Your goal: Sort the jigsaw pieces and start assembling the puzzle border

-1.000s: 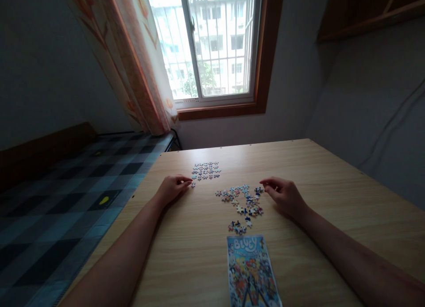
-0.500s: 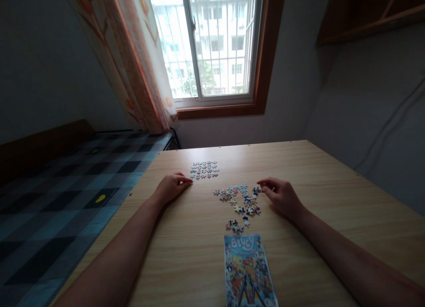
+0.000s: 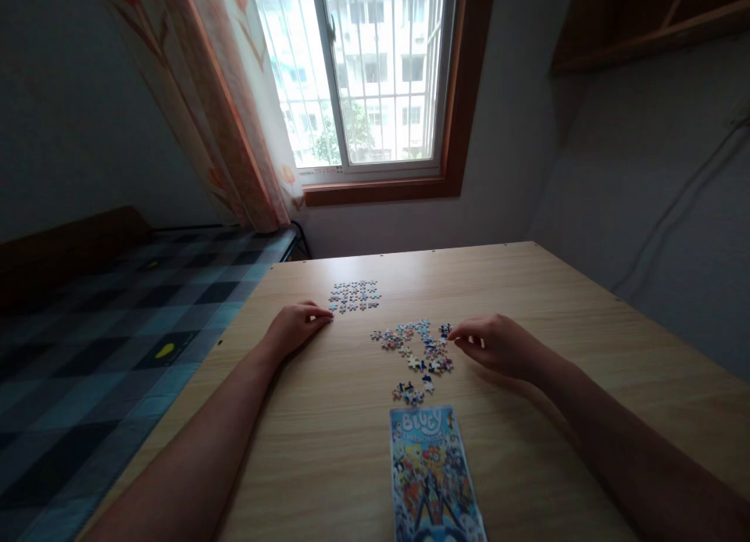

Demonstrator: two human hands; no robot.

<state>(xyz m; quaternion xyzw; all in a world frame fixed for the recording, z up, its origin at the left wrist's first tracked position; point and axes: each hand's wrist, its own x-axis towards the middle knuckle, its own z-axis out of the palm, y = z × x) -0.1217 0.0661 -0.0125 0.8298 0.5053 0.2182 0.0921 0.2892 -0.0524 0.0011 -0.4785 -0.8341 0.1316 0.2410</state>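
Observation:
My left hand (image 3: 296,327) rests on the table with thumb and forefinger pinched on a small jigsaw puzzle piece (image 3: 331,317), mostly hidden by the fingertips. Just beyond it, loose puzzle pieces lie in a grid of several spaced rows (image 3: 355,296). My right hand (image 3: 498,345) is at the right edge of a scattered pile of puzzle pieces (image 3: 437,347), its fingers curved down and drawn together at the tips. What they hold, if anything, is too small to make out. A smaller cluster of pieces (image 3: 408,394) lies nearer to me.
A picture card marked "Bluey" (image 3: 434,476) lies at the near middle of the wooden table (image 3: 316,433). To the left is a bed with a checked cover (image 3: 146,347). A barred window (image 3: 380,81) and a curtain (image 3: 216,112) are behind the table.
My right hand's fingertips have lowered and come together beside the pile. The left hand stays by the grid's near-left corner. The whole view has shifted slightly.

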